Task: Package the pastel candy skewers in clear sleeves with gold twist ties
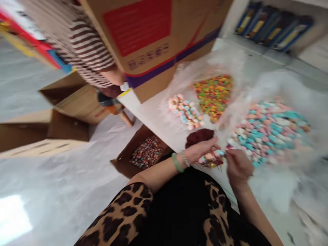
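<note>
My left hand [203,150], with a green bangle and a beaded bracelet at the wrist, is closed at the fingertips. A small blue-and-white piece [219,152] shows at those fingertips; what else they hold is too blurred to name. Close to its right, my right hand [239,165] is curled in a pinch, its content hidden. Beneath the left hand lie several pink and white pieces [208,157] with gold bits. A dark red cloth-like bundle [197,136] sits just beyond it. Pastel pieces [271,130] fill a clear plastic bag [276,82] right of my right hand.
Another plastic bag [205,66] holds small orange, green and red pieces [214,95]. Nearby is a pastel pile [186,111]. A large carton [153,41] stands on the white table [151,112]. An open box [123,159] sits below its edge. A person's striped sleeve [89,44] is behind.
</note>
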Motion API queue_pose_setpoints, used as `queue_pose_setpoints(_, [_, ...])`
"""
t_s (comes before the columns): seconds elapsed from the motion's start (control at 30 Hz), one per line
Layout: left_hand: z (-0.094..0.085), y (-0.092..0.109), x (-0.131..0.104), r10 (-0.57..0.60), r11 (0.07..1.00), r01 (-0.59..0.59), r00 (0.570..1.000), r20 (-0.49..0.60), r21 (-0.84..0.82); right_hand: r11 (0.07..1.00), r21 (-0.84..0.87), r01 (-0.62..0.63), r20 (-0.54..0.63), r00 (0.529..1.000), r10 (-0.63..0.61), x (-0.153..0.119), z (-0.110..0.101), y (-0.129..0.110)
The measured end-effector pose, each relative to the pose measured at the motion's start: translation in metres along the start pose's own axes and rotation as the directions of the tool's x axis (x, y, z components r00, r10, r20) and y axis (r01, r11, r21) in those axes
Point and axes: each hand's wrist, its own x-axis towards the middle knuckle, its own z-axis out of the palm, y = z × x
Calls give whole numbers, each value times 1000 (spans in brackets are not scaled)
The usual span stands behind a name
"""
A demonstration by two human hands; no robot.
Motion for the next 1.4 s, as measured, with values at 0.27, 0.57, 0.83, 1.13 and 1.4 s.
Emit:
queue_pose_setpoints(0.27, [-26, 15, -36, 25, 736, -143, 982, 185, 662, 660, 490, -570, 445, 814, 373, -14, 11, 7])
queue_pose_setpoints(0.57, [-23, 16, -82, 56, -423, 2, 998, 25, 906, 879, 133, -457, 701, 671, 243, -20, 40, 5])
queue_pose_setpoints(0.83, [-68, 13, -136, 325, -506, 594, 803, -500, 625, 920, -343, -192, 214, 937, 276, -15, 18, 36])
queue_pose_setpoints(1.13, [-25, 5, -55, 292, -84, 187, 944, -156, 979, 633, -583, -509, -289, 859, 424, -38, -34, 110])
queue_pose_setpoints(1.4, [10, -31, 12, 73, 519, -128, 992, 106, 845, 664, -304, -683, -321, 730, 603, -30, -43, 119])
